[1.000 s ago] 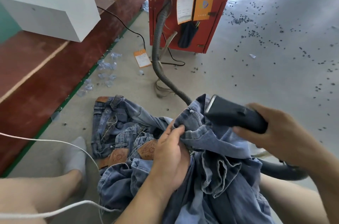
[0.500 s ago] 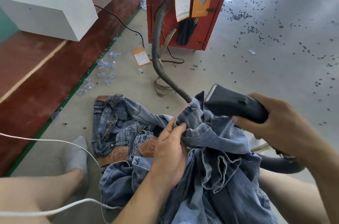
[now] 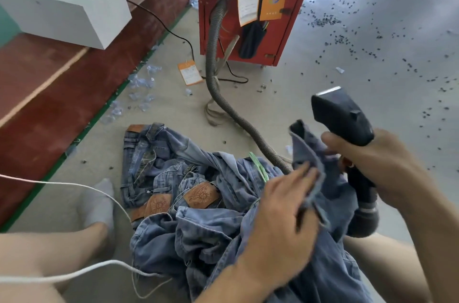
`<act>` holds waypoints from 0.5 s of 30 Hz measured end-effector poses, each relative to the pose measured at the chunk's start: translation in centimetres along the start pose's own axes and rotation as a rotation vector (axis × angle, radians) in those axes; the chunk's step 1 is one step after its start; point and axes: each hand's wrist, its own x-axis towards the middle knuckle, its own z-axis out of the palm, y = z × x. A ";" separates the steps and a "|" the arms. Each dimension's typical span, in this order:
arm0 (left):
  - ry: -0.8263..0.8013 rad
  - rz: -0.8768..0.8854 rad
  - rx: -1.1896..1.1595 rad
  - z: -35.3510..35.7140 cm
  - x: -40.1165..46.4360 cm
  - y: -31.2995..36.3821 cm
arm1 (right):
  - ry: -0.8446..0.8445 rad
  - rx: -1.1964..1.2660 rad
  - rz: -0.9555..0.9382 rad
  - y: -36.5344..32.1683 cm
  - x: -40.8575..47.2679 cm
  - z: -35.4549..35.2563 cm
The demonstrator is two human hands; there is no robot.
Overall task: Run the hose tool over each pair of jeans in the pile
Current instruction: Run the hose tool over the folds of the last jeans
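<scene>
Blue denim fills the lower middle of the view: a pile of jeans (image 3: 188,193) lies on the grey floor (image 3: 372,54) between the person's bare legs. The right hand (image 3: 380,166) curls its grip round the black hose tool (image 3: 340,116), raised clear above the pile, and also pinches a fold of the lifted pair of jeans (image 3: 330,193) against it. The left hand (image 3: 285,223) has its fingers spread flat on that same cloth. A grey ribbed hose (image 3: 216,59) runs back to a red cabinet (image 3: 248,4). A white box (image 3: 64,4) rests on the brown tabletop (image 3: 49,104) at left.
</scene>
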 end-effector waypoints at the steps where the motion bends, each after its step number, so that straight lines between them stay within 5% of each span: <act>1: -0.042 0.073 0.157 1.1 -0.3 0.4 | -0.011 -0.001 0.019 0.3 -0.1 0.4; 6: -0.149 0.103 0.490 4.3 -2.3 2.0 | 0.073 -0.090 -0.016 1.8 1.2 2.3; 11: 0.179 0.204 0.331 4.8 -4.3 0.6 | 0.200 0.106 0.109 2.9 2.5 -0.1; 15: 0.247 0.259 0.276 4.1 -4.6 -0.7 | 0.192 0.183 0.109 3.2 2.6 -1.2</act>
